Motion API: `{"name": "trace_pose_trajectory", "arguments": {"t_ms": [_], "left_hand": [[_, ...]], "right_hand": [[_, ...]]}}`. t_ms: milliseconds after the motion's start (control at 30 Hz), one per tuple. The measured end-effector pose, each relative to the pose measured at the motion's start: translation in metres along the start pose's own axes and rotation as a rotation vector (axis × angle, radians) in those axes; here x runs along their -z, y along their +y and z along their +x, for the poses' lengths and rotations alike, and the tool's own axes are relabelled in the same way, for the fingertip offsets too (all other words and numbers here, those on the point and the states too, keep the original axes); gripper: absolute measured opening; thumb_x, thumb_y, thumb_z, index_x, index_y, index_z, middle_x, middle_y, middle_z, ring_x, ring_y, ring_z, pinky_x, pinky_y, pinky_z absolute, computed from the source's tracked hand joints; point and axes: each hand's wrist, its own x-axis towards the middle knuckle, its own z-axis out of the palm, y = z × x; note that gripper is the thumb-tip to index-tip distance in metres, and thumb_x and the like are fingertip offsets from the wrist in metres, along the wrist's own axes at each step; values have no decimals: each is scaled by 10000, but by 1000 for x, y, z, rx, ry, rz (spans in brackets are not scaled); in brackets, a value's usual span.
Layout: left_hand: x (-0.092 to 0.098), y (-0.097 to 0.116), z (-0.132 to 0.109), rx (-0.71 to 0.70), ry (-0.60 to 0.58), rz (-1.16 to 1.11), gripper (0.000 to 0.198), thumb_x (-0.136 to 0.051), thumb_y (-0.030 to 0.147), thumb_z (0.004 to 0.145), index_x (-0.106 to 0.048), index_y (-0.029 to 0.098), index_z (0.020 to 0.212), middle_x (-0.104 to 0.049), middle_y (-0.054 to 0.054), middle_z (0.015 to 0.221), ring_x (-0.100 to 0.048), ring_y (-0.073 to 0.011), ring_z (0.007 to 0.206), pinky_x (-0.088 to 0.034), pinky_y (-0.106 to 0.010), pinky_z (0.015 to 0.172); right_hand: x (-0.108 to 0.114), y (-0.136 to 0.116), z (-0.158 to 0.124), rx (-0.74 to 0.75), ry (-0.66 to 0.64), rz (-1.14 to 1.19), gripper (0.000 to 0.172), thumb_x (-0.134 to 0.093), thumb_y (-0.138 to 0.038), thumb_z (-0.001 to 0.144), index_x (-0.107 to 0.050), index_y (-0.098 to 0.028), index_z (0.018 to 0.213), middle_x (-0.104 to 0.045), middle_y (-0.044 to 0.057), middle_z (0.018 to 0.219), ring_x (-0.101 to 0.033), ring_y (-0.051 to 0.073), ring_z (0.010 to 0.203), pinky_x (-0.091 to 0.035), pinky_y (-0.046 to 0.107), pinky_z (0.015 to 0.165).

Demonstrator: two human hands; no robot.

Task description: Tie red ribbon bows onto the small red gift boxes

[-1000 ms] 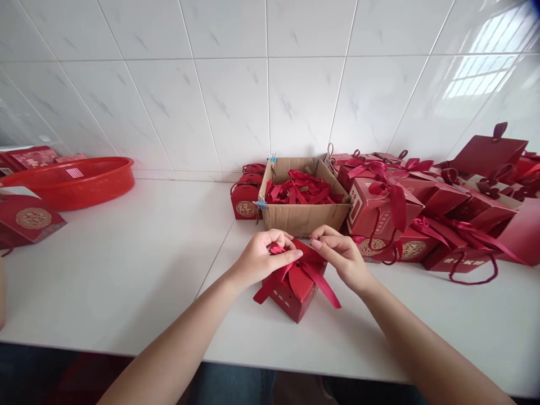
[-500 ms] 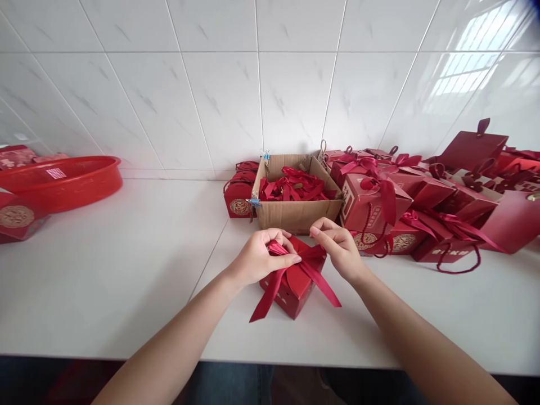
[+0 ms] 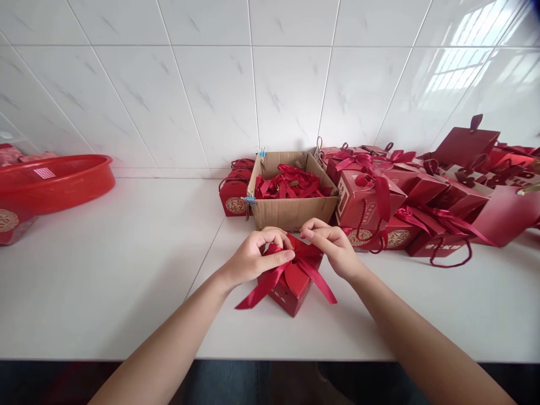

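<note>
A small red gift box stands on the white counter in front of me, one corner towards me. A dark red satin ribbon is tied in a bow on its top, with two tails hanging over the near sides. My left hand pinches the bow's left side between thumb and fingers. At the bow's right side, my right hand has its thumb and fingertips closed on the ribbon. The far side of the bow is partly hidden by my fingers.
Behind the gift box stands a cardboard box of loose red ribbons, with blue clips on its edge. Several finished red boxes crowd the right side. A red plastic basin sits far left. White tiled wall backs the counter.
My left hand has shifted slightly left, and the left ribbon tail now swings further out to the left. My right hand still pinches the bow's right side. The view has shifted slightly.
</note>
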Motion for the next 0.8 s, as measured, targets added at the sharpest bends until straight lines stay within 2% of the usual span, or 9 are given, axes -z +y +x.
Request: {"name": "trace_pose_trajectory", "arguments": {"t_ms": [167,233,367,467,567,733,800], "left_hand": [[3,-5,1,-20,3,-86,494,-502,416,888,-405,180,465,-627,-90,862,-520,-236,1073,-388,-343,895],[4,-5,1,-17,8,-115,492,-481,423,898,-454,175,473,-629,-90,878,-521,-242,1079,-392,-347,891],[4,-2,0,37,24,-118,381,-500,454,880,-632,171,661,-624,-88,903,-516,-266,1108,-417,-348,853],[3,0,0,85,50,-119,386,-505,492,862,-680,163,760,-616,-87,918,-563,-261,1024,-444,-332,781],[2,2,0,117,65,-138,417,-485,508,866,-691,160,762,-614,-85,923,-582,-249,973,-450,-324,751],[3,4,-2,78,73,-102,499,-461,503,880,-578,170,528,-653,-87,853,-551,-257,1024,-418,-362,883],[3,5,-2,85,67,-95,495,-456,520,874,-575,167,549,-647,-85,855,-564,-246,967,-429,-364,862]], "right_hand": [[0,0,0,4,3,16,468,-574,-360,861,-423,-154,470,-482,17,790,-442,114,664,-335,296,647],[0,1,0,5,5,16,460,-573,-357,862,-432,-154,474,-485,19,794,-446,114,665,-337,295,645],[1,3,0,0,4,18,459,-573,-364,861,-436,-154,476,-490,23,797,-450,116,666,-346,295,640],[1,3,0,-5,10,5,470,-572,-387,858,-441,-156,470,-491,26,795,-449,119,665,-353,296,628],[2,3,0,-3,16,-12,474,-561,-401,864,-466,-158,468,-496,31,796,-455,125,673,-366,301,632],[3,1,1,-5,17,-31,509,-552,-454,858,-451,-160,455,-510,33,791,-467,130,682,-381,296,637],[3,0,0,-8,12,-35,514,-556,-463,853,-441,-162,453,-522,34,791,-477,134,687,-384,295,640]]}}
